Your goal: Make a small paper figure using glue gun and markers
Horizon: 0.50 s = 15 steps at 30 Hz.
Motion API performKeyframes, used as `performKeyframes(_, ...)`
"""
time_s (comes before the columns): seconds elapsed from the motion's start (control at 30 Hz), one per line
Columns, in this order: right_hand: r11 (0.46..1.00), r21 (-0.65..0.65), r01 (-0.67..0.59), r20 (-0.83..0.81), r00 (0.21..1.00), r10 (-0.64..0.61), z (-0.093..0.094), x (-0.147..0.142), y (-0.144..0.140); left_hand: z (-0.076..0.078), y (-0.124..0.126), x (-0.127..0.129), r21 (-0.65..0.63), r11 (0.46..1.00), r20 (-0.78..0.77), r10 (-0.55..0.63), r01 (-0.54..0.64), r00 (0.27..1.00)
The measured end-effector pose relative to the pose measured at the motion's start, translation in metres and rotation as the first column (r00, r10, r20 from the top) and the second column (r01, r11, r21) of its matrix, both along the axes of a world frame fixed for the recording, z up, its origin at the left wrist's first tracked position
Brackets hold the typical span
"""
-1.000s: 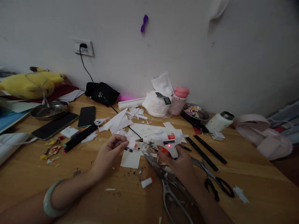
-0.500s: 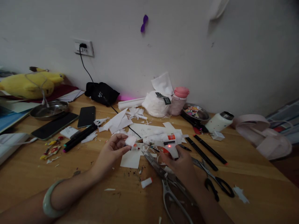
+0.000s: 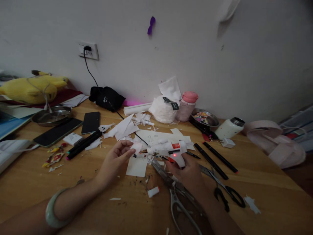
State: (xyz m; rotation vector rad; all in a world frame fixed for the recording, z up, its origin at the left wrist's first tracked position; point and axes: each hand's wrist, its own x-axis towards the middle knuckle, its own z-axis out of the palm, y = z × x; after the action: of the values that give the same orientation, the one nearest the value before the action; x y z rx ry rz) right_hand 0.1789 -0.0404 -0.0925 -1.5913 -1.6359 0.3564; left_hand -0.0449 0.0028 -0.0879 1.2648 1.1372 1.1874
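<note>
My right hand [image 3: 186, 169] is closed round the handle of a white and orange hot glue gun [image 3: 168, 148], whose small red light is lit. The gun's metal nozzle points left, right by a small white piece of paper [image 3: 136, 147]. That piece is pinched between the thumb and fingers of my left hand [image 3: 121, 153]. Whether nozzle and paper touch I cannot tell. Below the gun lie large grey-handled scissors [image 3: 176, 195], partly hidden by my right hand. Drawn-on white paper [image 3: 156, 135] and cut scraps lie behind the gun.
Black-handled scissors [image 3: 227, 189] and black markers [image 3: 211, 161] lie at the right. Behind stand a pink-lidded bottle [image 3: 187, 106], a white bottle [image 3: 230, 128] and a bag of white tissue [image 3: 162, 111]. Two phones [image 3: 91, 122], more markers [image 3: 83, 146] and a metal dish [image 3: 52, 117] are left.
My right hand has moved the glue gun slightly left, so its nozzle is closer to the paper piece. My left hand stays nearly in place, still pinching the paper.
</note>
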Motion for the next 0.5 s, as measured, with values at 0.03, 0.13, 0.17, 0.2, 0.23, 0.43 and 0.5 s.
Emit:
performKeyframes(0.03, 1.0, 0.003, -0.002, -0.006, 1.0, 0.002, 0.0, -0.0004, 0.0, -0.0004, 0.0, -0.0002, -0.002, 1.0, 0.002, -0.004, 0.004, 1.0)
performKeyframes(0.13, 1.0, 0.017, 0.002, -0.005, 1.0, -0.002, -0.0002, -0.0018, -0.0014, -0.001, -0.0004, 0.0, 0.001, 1.0, 0.008, -0.007, 0.007, 1.0)
performKeyframes(0.17, 1.0, 0.015, -0.005, 0.0, 1.0, 0.005, -0.0004, -0.0023, -0.0021, -0.0009, -0.0005, 0.0003, 0.002, 1.0, 0.01, -0.006, 0.006, 1.0)
performKeyframes(0.2, 1.0, 0.007, -0.016, 0.004, 1.0, 0.016, -0.0006, -0.0027, -0.0028, -0.0008, -0.0007, 0.0007, 0.002, 1.0, 0.015, -0.004, 0.004, 1.0)
performKeyframes(0.23, 1.0, 0.001, -0.025, 0.003, 1.0, 0.025, -0.0008, -0.0031, -0.0034, -0.0007, -0.0009, 0.0011, -0.002, 1.0, 0.024, -0.003, 0.003, 1.0)
performKeyframes(0.43, 0.999, 0.027, -0.021, 0.014, 1.0, 0.02, -0.0013, -0.0029, -0.0025, -0.0005, -0.0025, 0.0008, -0.017, 1.0, 0.049, -0.008, 0.008, 0.999)
performKeyframes(0.5, 1.0, 0.023, -0.015, 0.016, 1.0, 0.014, -0.0013, -0.0023, -0.0019, -0.0004, -0.0028, -0.0001, -0.013, 1.0, 0.037, -0.008, 0.009, 0.999)
